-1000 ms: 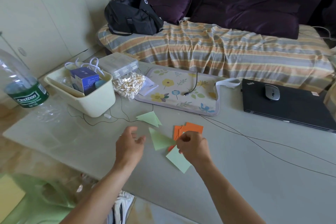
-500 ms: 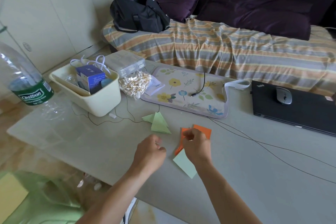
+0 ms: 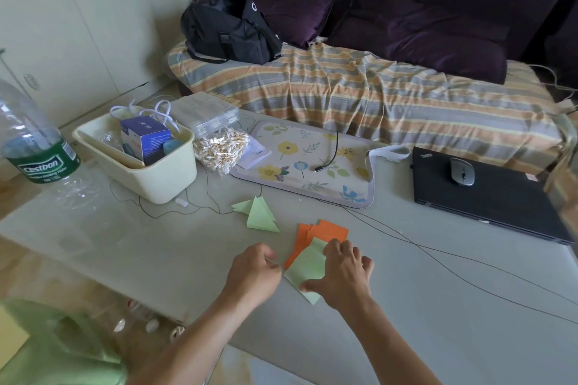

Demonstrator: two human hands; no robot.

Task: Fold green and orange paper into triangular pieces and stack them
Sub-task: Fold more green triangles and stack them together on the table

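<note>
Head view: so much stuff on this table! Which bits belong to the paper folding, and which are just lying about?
Part of the folding:
green sheet under the right hand
orange sheets
folded green triangles
left hand

Just lying about:
laptop with mouse
floral pad
cream bin
cotton swabs
water bottle

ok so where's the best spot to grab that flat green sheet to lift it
Probably the near corner of the green sheet, from the table's front edge: it lies flat, its far part overlaps the orange sheets, and the right hand covers its right side.
</note>
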